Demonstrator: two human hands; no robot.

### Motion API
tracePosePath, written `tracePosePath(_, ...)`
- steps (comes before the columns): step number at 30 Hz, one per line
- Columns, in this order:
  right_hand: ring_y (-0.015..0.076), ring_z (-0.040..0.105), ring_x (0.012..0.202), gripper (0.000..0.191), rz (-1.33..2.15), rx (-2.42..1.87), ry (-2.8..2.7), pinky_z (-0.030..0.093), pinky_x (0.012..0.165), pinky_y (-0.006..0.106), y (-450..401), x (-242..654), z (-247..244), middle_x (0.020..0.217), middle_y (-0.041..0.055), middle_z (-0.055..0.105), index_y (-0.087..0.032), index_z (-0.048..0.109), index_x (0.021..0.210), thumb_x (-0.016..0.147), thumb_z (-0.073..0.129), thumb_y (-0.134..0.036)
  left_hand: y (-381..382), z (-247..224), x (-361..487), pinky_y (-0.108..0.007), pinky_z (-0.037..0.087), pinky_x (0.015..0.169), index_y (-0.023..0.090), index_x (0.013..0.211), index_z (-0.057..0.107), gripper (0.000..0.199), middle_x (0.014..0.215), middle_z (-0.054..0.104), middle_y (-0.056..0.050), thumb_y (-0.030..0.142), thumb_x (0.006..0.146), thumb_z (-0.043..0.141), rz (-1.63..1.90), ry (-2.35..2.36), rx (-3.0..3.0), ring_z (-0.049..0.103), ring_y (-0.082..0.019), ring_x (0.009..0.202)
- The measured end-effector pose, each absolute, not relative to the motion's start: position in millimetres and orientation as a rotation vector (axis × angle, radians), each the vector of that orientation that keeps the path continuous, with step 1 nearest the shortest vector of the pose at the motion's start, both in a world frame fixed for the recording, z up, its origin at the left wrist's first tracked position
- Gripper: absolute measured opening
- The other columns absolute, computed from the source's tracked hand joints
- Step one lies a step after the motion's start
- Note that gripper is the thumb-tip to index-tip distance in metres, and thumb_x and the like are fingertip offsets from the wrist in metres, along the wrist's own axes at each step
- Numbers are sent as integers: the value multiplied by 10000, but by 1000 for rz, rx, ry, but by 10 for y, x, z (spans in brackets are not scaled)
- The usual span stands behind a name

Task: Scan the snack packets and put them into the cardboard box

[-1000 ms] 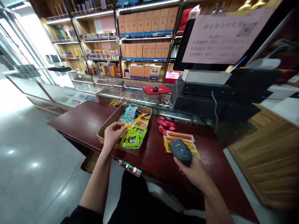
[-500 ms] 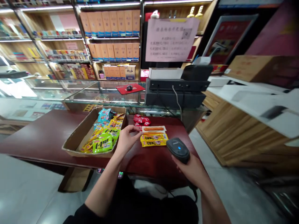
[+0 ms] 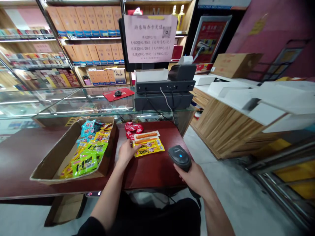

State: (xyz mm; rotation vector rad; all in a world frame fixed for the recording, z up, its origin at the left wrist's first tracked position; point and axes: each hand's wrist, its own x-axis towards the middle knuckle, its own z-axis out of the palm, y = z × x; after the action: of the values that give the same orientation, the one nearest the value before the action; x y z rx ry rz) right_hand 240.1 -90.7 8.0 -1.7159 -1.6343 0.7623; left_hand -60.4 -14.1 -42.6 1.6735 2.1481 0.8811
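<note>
My right hand [image 3: 193,177] is wrapped round a dark handheld scanner [image 3: 180,156] with a blue light, above the table's right side. With thumb and fingers apart, my left hand [image 3: 126,152] touches the left end of the yellow snack packets [image 3: 149,148]. Two sausage-like sticks in clear wrap [image 3: 147,135] lie against the yellow packets' far side. Red round packets [image 3: 134,127] sit just behind them. Left of my left hand, a cardboard tray [image 3: 44,169] holds green packets [image 3: 85,164], yellow ones and blue ones [image 3: 88,127].
Behind the dark red table [image 3: 19,164] stand a glass counter [image 3: 98,106], a black cash drawer [image 3: 163,101] and a screen back bearing a pink sign [image 3: 150,39]. A mouse [image 3: 118,93] rests on a red mat. An empty cardboard tray [image 3: 66,209] is below the table.
The view has turned right, shifting the scene leftward. My left hand has come down from the sausage sticks to the yellow packets' left end, which now lie tilted. The scanner remains in my right hand.
</note>
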Motion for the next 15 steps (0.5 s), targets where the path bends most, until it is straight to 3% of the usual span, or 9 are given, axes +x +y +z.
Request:
tracePosePath(7, 236, 701, 574, 294, 867, -1681, -1741, 507, 535, 288, -850, 2326, 87, 567, 32, 694, -187, 708, 956, 817, 602, -422, -87, -494, -632, -223, 362, 528, 177, 744, 692, 345, 617, 655, -7, 402, 533, 847, 1109, 1863, 1351, 569, -147, 551)
tracePosePath(15, 232, 702, 583, 329, 876, -1687, -1776, 509, 559, 290, -828, 2283, 86, 592, 29, 706, -182, 707, 1022, 826, 597, -422, -100, -512, -654, -301, 546, 617, 145, 768, 731, 533, 759, 748, -76, 518, 421, 886, 1255, 1445, 993, 683, -200, 644)
